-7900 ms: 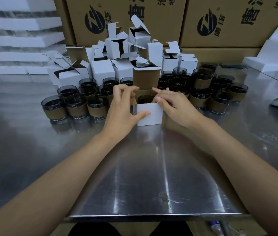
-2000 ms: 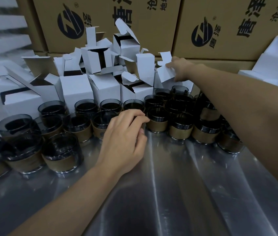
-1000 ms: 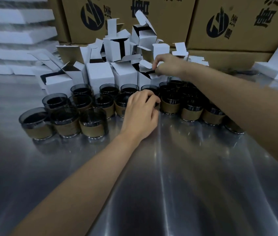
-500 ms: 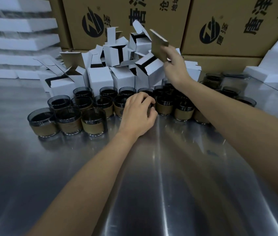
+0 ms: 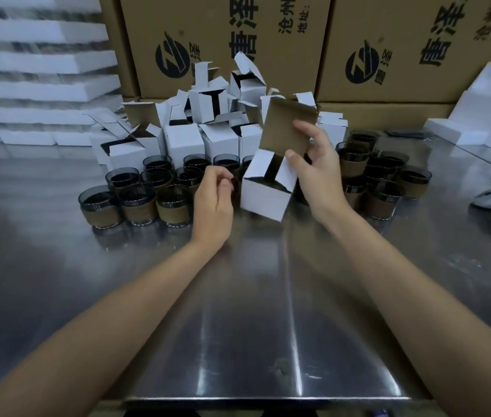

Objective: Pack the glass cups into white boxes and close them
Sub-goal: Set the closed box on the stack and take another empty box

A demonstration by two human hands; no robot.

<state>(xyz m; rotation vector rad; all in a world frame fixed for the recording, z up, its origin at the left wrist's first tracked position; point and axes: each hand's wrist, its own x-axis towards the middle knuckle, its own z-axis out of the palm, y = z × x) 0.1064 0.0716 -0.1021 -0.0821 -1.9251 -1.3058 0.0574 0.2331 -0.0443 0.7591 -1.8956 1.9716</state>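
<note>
1. On the left of the tabletop (image 5: 238,296), glass cups (image 5: 140,206) are standing in rows.
2. Our left hand (image 5: 212,203) is curling its fingers (image 5: 221,180) beside them; whether round a cup, we cannot tell.
3. Our right hand (image 5: 318,173) is pinching the white box (image 5: 263,194), which is tilting between both hands, lid flap (image 5: 289,127) up.
4. We are judging this the loading step: next, a cup needs lowering into the box's open mouth.

Both bare forearms reach forward, the right hand (image 5: 316,170) pinching an open white cardboard box (image 5: 265,197) just beside the loosely curled left hand (image 5: 212,203).
</note>
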